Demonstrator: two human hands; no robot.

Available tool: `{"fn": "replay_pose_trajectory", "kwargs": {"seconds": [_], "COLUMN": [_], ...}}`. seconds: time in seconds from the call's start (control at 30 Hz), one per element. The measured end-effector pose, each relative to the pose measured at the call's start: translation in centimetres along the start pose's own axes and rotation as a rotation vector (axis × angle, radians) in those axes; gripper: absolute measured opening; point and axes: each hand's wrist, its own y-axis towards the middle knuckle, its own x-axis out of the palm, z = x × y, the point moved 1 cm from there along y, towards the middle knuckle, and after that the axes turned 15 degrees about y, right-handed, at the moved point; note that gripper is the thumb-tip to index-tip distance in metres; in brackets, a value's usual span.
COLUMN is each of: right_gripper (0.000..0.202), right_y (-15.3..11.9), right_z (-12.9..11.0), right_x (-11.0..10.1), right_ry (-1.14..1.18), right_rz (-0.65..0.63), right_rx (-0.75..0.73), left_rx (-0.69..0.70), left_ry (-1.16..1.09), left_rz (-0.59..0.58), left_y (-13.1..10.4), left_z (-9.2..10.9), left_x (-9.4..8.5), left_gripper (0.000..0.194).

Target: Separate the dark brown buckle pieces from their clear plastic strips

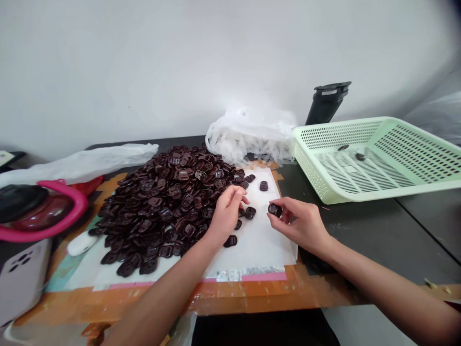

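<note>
A large heap of dark brown, glossy, slotted buckle-like pieces point(169, 192) covers the left and middle of the white paper point(259, 245). My right hand point(300, 223) pinches one dark buckle-like piece point(274, 210) between thumb and fingertips, just above the paper's right edge. At the heap's right side is my left hand point(228, 211), its thumb and fingers pressed together; whatever they hold, if anything, is hidden. Between the hands lies a loose piece point(250, 213), with another point(264, 185) farther back and one point(230, 241) nearer me.
A pale green slotted basket point(324, 190) at the right holds two dark pieces. Behind the paper sit a clear bag of translucent bits point(252, 139) and a black container point(326, 103). At left are a phone point(25, 278), a white mouse-like object point(81, 243) and a pink-rimmed item point(77, 211).
</note>
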Motion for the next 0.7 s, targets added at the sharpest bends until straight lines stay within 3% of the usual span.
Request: {"fn": "replay_pose_trajectory", "kwargs": {"seconds": [0.1, 0.17, 0.33, 0.5, 0.57, 0.63, 0.7], "right_gripper": [0.019, 0.020, 0.010, 0.013, 0.020, 0.032, 0.044], "right_y": [-0.2, -0.3, -0.2, 0.1, 0.7, 1.4, 2.1], "right_z": [-0.2, -0.3, -0.7, -0.7, -0.5, -0.2, 0.2], "right_x": [0.0, 0.1, 0.4, -0.6, -1.9, -3.4, -4.1], "right_ry": [0.019, 0.028, 0.020, 0.168, 0.322, 0.421, 0.460], "right_rz": [-0.024, -0.039, -0.045, -0.066, 0.050, 0.271, 0.362], "right_rx": [-0.006, 0.006, 0.023, 0.115, 0.155, 0.155, 0.171], "left_rx": [-0.082, -0.062, 0.143, 0.187, 0.222, 0.291, 0.420], "left_ry": [-0.136, -0.146, 0.008, 0.134, 0.188, 0.269, 0.387], "left_rz": [-0.317, -0.443, -0.344, -0.310, -0.267, -0.246, -0.330], "left_y": [-0.4, -0.7, -0.5, 0.2, 0.0, -0.4, -1.1], "left_z": [0.1, 0.4, 1.0, 1.1, 1.2, 1.6, 1.9], "left_x": [0.9, 1.3, 0.3, -0.6, -0.7, -0.7, -0.4], "left_gripper": [0.040, 0.045, 0.040, 0.037, 0.036, 0.032, 0.026]}}
